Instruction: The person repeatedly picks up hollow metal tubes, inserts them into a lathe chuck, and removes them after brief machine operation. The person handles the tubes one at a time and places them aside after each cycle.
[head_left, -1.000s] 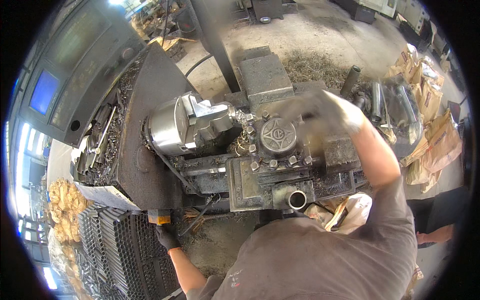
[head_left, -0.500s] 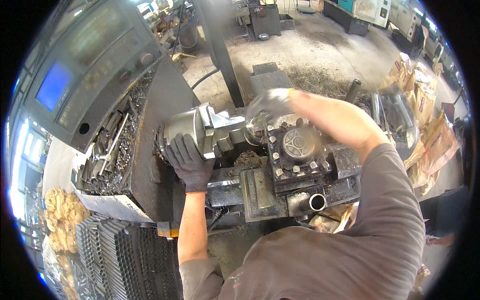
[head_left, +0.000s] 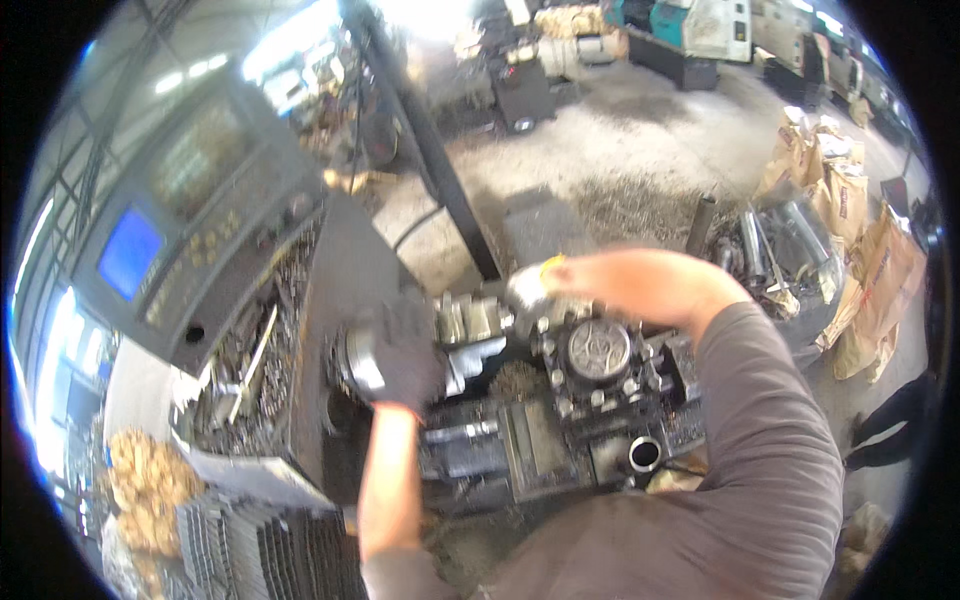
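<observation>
A lathe's metal chuck (head_left: 360,362) with stepped jaws (head_left: 470,320) stands at the middle left. Across the chuck's rim lies my left hand (head_left: 408,355) in a dark grey glove, blurred, its fingers stretched out and pointing away from me. My right hand (head_left: 528,288), also gloved, is beyond the jaws at the far side of the tool post (head_left: 598,350). Motion blur and glare hide its fingers and anything in them. The round cap of the tool post sits among several bolts, right of the chuck.
A control panel (head_left: 190,240) with a blue screen rises at the left, above a tray of metal shavings (head_left: 250,400). Stacked metal tubes (head_left: 260,540) stand at lower left. An upright pipe end (head_left: 645,455) is near my body. Brown paper sacks (head_left: 880,290) stand at right.
My left hand has shifted from the chuck's near side up over its rim toward the jaws. The jaws sit at a different angle. My right hand stays by the tool post; the whole view has tilted.
</observation>
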